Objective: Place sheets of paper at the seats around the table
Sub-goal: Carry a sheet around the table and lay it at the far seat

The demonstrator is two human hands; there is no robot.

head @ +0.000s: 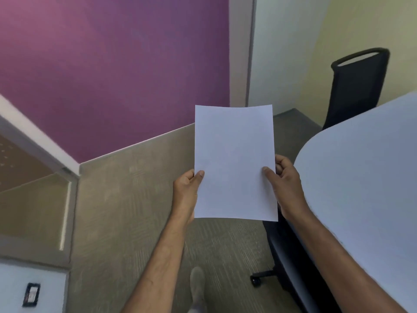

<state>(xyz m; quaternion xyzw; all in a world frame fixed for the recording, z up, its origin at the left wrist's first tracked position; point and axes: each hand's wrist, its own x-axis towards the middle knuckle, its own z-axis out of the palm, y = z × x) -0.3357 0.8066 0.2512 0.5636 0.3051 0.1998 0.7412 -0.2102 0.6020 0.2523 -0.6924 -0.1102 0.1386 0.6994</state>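
Note:
I hold white blank paper (234, 159) upright in front of me, above the carpet. Whether it is one sheet or a thin stack I cannot tell. My left hand (187, 190) grips its lower left edge, thumb on the front. My right hand (284, 184) grips the lower right edge the same way. The white table (361, 177) with a rounded end lies just to the right of my right hand, and nothing lies on the part I see.
A black mesh office chair (358, 86) stands at the table's far end. Another black chair (291, 263) is tucked under the table's near side, its wheeled base on the grey carpet (135, 211). A purple wall (112, 75) rises ahead; a glass partition (33, 199) stands left. My shoe (197, 285) shows below.

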